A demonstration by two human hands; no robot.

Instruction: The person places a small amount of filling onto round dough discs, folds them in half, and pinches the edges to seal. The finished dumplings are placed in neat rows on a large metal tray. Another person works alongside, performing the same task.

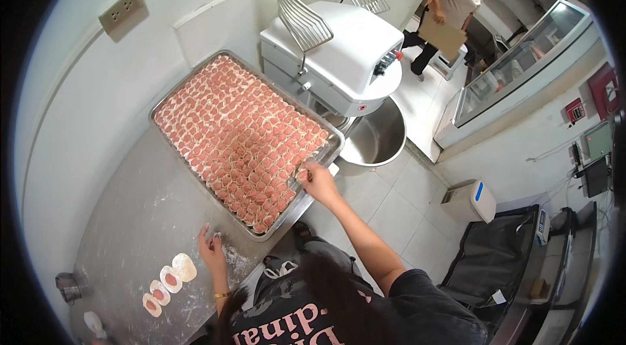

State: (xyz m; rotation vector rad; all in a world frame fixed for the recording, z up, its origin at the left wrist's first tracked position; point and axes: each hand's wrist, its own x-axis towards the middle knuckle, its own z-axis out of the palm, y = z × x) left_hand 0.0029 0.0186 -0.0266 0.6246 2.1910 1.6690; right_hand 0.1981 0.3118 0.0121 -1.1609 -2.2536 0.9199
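A large metal tray (pixel 301 204) holds dense rows of small open-topped dumplings (pixel 235 143) with pink filling. At its near right edge, my right hand (pixel 318 183) pinches a small dumpling (pixel 302 175) beside the last rows; the fingers partly cover it. Over the floured table, left of the tray's near corner, my left hand (pixel 212 251) is empty with its fingers apart. Farther left lies a short line of overlapping dough wrappers (pixel 184 267). Several carry a dab of pink filling (pixel 171 280), while the wrapper nearest my left hand is bare.
The steel table (pixel 134 214) is dusted with flour. Behind the tray stands a white mixer (pixel 339 51) with a raised wire guard and steel bowl (pixel 378 136). A person (pixel 450 12) holding cardboard stands beyond the doorway. A white bin (pixel 471 201) sits on the right.
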